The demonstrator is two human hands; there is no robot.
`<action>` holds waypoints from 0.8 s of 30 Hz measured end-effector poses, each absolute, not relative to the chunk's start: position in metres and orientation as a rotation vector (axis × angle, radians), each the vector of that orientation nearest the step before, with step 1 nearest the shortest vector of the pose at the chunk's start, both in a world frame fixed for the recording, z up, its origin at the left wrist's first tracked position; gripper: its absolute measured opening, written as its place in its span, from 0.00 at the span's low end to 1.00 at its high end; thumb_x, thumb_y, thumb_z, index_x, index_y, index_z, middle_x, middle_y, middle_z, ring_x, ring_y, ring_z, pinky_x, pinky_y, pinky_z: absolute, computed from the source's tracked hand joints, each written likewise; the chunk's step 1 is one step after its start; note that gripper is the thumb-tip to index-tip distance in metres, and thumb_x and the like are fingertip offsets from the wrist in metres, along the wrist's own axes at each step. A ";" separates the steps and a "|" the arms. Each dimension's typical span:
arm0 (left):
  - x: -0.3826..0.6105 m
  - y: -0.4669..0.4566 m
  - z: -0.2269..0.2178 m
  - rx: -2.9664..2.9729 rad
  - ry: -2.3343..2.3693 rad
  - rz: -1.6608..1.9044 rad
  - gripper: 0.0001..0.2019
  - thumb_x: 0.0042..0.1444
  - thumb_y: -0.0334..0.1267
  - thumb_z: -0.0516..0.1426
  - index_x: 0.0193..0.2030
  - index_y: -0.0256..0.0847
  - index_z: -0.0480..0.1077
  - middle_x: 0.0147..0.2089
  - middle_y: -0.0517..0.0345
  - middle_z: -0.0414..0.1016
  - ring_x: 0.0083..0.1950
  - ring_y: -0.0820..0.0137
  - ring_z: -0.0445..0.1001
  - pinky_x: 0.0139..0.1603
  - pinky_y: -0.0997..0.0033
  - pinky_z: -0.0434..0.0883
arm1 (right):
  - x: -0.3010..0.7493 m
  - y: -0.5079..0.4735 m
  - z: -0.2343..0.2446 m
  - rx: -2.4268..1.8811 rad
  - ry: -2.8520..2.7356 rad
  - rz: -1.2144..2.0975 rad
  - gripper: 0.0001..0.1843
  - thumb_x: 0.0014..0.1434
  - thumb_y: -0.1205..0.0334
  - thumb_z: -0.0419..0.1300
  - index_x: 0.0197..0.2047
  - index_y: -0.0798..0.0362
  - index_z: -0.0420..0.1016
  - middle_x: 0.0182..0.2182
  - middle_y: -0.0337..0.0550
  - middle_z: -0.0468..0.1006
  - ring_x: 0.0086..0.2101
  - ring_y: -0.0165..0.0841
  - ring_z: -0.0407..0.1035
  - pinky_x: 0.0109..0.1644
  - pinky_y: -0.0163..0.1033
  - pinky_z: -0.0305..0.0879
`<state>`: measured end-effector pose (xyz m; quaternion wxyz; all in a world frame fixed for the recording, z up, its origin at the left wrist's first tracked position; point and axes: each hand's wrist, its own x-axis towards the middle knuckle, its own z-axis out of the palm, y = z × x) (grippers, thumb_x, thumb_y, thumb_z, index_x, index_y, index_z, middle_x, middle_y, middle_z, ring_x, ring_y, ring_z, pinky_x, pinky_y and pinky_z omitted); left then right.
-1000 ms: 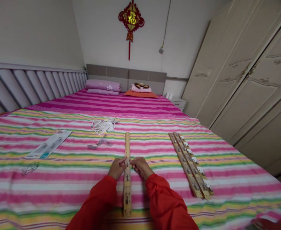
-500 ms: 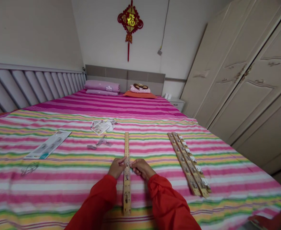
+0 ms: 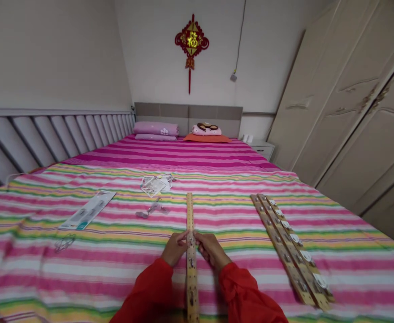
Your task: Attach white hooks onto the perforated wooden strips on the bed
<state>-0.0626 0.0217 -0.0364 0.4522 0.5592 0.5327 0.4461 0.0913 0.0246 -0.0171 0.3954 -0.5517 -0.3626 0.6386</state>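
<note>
A long wooden strip with a row of holes and a few metal hooks lies lengthwise on the striped bedspread in front of me. My left hand and my right hand sit on either side of it, fingertips pinched together at the strip around a small metal piece. Both arms wear red sleeves. What exactly the fingers hold is too small to make out.
Two more wooden strips with hooks and white caps lie to the right. To the left are a flat packet, torn clear wrappers, loose small parts and a wire bit. Pillows lie by the headboard; wardrobe stands right.
The view has shifted, so everything sits lower and further right in the picture. Both hands stay pinched at the same spot on the strip.
</note>
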 end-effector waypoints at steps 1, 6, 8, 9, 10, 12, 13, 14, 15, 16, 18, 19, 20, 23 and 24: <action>-0.070 0.021 -0.033 1.370 1.300 1.091 0.26 0.38 0.43 0.62 0.47 0.36 0.76 0.35 0.56 0.74 0.35 0.68 0.73 0.39 0.65 0.71 | 0.091 0.024 -0.018 -1.394 -0.913 1.627 0.23 0.50 0.46 0.62 0.15 0.52 0.63 0.05 0.30 0.57 0.07 0.20 0.42 0.11 0.30 0.33; -0.138 0.028 -0.006 1.340 1.538 1.420 0.21 0.42 0.47 0.60 0.41 0.36 0.76 0.34 0.55 0.76 0.35 0.68 0.72 0.39 0.67 0.71 | 0.095 0.021 -0.020 -1.324 -0.896 1.621 0.23 0.49 0.44 0.62 0.17 0.53 0.65 0.05 0.30 0.58 0.07 0.20 0.42 0.11 0.29 0.33; -0.170 0.034 0.004 1.394 1.786 1.555 0.15 0.45 0.44 0.56 0.37 0.38 0.76 0.35 0.54 0.76 0.36 0.67 0.72 0.41 0.65 0.71 | 0.095 0.021 -0.020 -1.329 -0.880 1.622 0.24 0.49 0.43 0.62 0.17 0.53 0.64 0.05 0.30 0.59 0.07 0.20 0.42 0.11 0.29 0.33; -0.184 0.038 0.008 1.457 1.889 1.580 0.14 0.46 0.42 0.55 0.36 0.39 0.76 0.37 0.52 0.75 0.38 0.65 0.72 0.43 0.64 0.71 | 0.095 0.021 -0.020 -1.339 -0.874 1.627 0.24 0.49 0.42 0.62 0.17 0.53 0.64 0.05 0.31 0.59 0.07 0.20 0.43 0.11 0.29 0.33; -0.195 0.041 0.010 1.503 1.995 1.586 0.13 0.46 0.40 0.54 0.36 0.39 0.75 0.38 0.51 0.74 0.38 0.64 0.72 0.43 0.63 0.71 | 0.095 0.021 -0.019 -1.350 -0.868 1.634 0.24 0.48 0.42 0.61 0.17 0.53 0.64 0.05 0.31 0.59 0.06 0.20 0.43 0.11 0.29 0.33; -0.211 0.049 0.011 1.616 2.117 1.547 0.14 0.43 0.37 0.53 0.36 0.38 0.75 0.38 0.49 0.71 0.39 0.63 0.71 0.45 0.61 0.71 | 0.094 0.021 -0.018 -1.362 -0.858 1.643 0.25 0.48 0.41 0.61 0.17 0.53 0.65 0.05 0.31 0.59 0.06 0.20 0.43 0.11 0.29 0.33; -0.216 0.053 0.010 1.666 2.140 1.514 0.14 0.42 0.35 0.53 0.37 0.38 0.75 0.39 0.48 0.70 0.38 0.63 0.71 0.45 0.61 0.71 | 0.094 0.021 -0.017 -1.364 -0.853 1.646 0.25 0.48 0.40 0.61 0.17 0.53 0.65 0.05 0.31 0.59 0.06 0.20 0.43 0.11 0.29 0.33; -0.218 0.056 0.008 1.714 2.140 1.478 0.15 0.42 0.35 0.53 0.37 0.38 0.75 0.39 0.48 0.70 0.38 0.63 0.71 0.45 0.61 0.71 | 0.095 0.021 -0.016 -1.364 -0.848 1.647 0.25 0.48 0.40 0.61 0.17 0.53 0.65 0.05 0.31 0.58 0.06 0.20 0.43 0.11 0.29 0.33; -0.220 0.060 0.006 1.751 2.130 1.441 0.14 0.42 0.35 0.54 0.36 0.38 0.74 0.40 0.48 0.70 0.38 0.63 0.72 0.44 0.61 0.72 | 0.095 0.021 -0.015 -1.363 -0.845 1.648 0.25 0.48 0.40 0.61 0.17 0.53 0.64 0.05 0.31 0.58 0.06 0.20 0.43 0.11 0.29 0.33; -0.221 0.062 0.005 1.776 2.122 1.403 0.13 0.42 0.35 0.54 0.35 0.38 0.74 0.39 0.49 0.70 0.38 0.63 0.72 0.44 0.62 0.72 | 0.095 0.021 -0.015 -1.360 -0.845 1.649 0.25 0.48 0.39 0.61 0.17 0.53 0.64 0.04 0.31 0.58 0.06 0.20 0.43 0.11 0.29 0.33; -0.222 0.065 0.005 1.807 2.122 1.346 0.09 0.43 0.38 0.55 0.31 0.40 0.74 0.37 0.51 0.70 0.38 0.63 0.72 0.44 0.62 0.71 | 0.095 0.020 -0.014 -1.354 -0.844 1.645 0.26 0.48 0.39 0.61 0.17 0.53 0.64 0.04 0.31 0.58 0.06 0.20 0.42 0.11 0.29 0.33; -0.223 0.065 0.006 1.822 2.122 1.329 0.08 0.44 0.39 0.55 0.29 0.40 0.74 0.35 0.52 0.70 0.38 0.63 0.72 0.45 0.62 0.71 | 0.095 0.020 -0.015 -1.347 -0.845 1.643 0.26 0.48 0.39 0.61 0.17 0.53 0.64 0.04 0.31 0.58 0.06 0.20 0.42 0.11 0.29 0.33; -0.223 0.064 0.009 1.831 2.115 1.322 0.08 0.44 0.40 0.55 0.28 0.41 0.74 0.34 0.53 0.71 0.37 0.63 0.72 0.45 0.62 0.70 | 0.095 0.020 -0.015 -1.342 -0.845 1.642 0.26 0.48 0.39 0.61 0.17 0.53 0.64 0.04 0.31 0.59 0.06 0.19 0.42 0.11 0.29 0.33; -0.223 0.057 0.020 1.731 2.047 1.379 0.09 0.42 0.43 0.58 0.26 0.41 0.75 0.32 0.53 0.74 0.36 0.62 0.72 0.43 0.62 0.69 | 0.096 0.020 -0.019 -1.325 -0.851 1.642 0.26 0.48 0.39 0.61 0.18 0.53 0.65 0.04 0.30 0.59 0.06 0.19 0.43 0.10 0.29 0.33; -0.222 0.054 0.024 1.634 2.010 1.411 0.10 0.40 0.44 0.60 0.26 0.41 0.75 0.31 0.53 0.75 0.35 0.62 0.72 0.41 0.63 0.69 | 0.096 0.021 -0.020 -1.319 -0.856 1.645 0.26 0.48 0.39 0.61 0.18 0.53 0.65 0.05 0.30 0.59 0.06 0.19 0.43 0.10 0.29 0.33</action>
